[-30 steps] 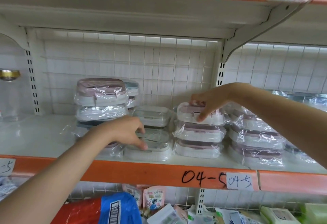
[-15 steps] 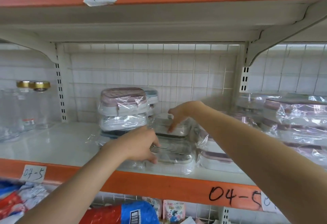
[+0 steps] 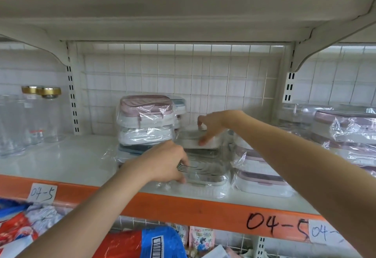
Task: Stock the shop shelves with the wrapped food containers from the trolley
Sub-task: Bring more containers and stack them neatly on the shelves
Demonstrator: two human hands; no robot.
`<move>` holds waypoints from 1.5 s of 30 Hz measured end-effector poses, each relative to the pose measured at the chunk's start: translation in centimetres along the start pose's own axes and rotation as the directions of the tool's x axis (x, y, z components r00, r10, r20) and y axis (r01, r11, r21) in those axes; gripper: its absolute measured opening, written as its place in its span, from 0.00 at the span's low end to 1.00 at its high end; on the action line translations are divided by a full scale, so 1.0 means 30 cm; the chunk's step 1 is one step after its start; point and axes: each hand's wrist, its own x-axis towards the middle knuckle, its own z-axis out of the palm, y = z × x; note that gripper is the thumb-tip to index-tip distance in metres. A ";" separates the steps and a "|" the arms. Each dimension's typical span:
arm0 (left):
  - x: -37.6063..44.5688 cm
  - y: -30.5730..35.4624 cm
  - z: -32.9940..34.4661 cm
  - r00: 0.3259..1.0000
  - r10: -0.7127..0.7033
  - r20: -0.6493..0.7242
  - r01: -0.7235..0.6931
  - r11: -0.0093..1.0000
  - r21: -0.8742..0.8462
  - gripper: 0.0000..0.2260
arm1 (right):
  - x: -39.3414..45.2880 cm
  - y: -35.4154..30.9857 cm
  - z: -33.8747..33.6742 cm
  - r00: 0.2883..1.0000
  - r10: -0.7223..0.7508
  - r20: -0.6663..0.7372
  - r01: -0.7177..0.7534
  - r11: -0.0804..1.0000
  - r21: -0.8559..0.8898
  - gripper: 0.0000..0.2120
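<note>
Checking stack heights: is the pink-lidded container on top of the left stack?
Yes, the pink-lidded container crowns the left stack, above two other wrapped containers.

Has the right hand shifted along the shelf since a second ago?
Yes. The right hand left the pink-lidded stack and moved left onto the rear clear container behind the front one.

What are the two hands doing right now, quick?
Left hand: fingers curled, gripping the front wrapped container on the shelf.
Right hand: thumb and fingers pinching the rear wrapped container.
</note>
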 end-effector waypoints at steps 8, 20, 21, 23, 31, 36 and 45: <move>0.004 0.003 0.023 0.998 0.014 -0.063 -0.009 0.998 0.070 0.19 | -0.025 -0.023 -0.009 1.000 -0.004 0.011 0.004 0.999 -0.050 0.38; -0.014 -0.024 -0.042 0.595 0.289 -0.750 -0.156 0.957 0.246 0.06 | -0.215 -0.076 0.073 0.988 -0.092 0.123 0.099 0.994 -0.051 0.34; -0.005 -0.040 -0.070 0.533 0.265 -0.804 -0.056 0.959 0.278 0.10 | -0.200 -0.079 0.093 0.987 -0.094 0.127 0.106 0.991 -0.087 0.33; 0.007 -0.080 -0.117 0.629 0.102 -0.771 0.152 0.956 0.250 0.24 | -0.183 -0.084 0.113 0.988 -0.111 0.103 0.120 0.989 -0.088 0.33; -0.005 -0.186 -0.163 0.838 -0.249 -0.485 0.345 0.931 0.118 0.36 | -0.193 -0.118 0.122 0.977 -0.199 0.081 0.202 0.979 -0.031 0.42; -0.002 -0.182 -0.161 0.837 -0.235 -0.493 0.353 0.922 0.158 0.36 | -0.235 -0.101 -0.022 0.956 -0.281 -0.082 0.276 0.959 -0.068 0.29; -0.001 -0.204 -0.161 0.839 -0.223 -0.497 0.319 0.941 0.117 0.36 | -0.134 0.088 -0.170 0.954 -0.067 -0.291 0.098 0.990 0.096 0.29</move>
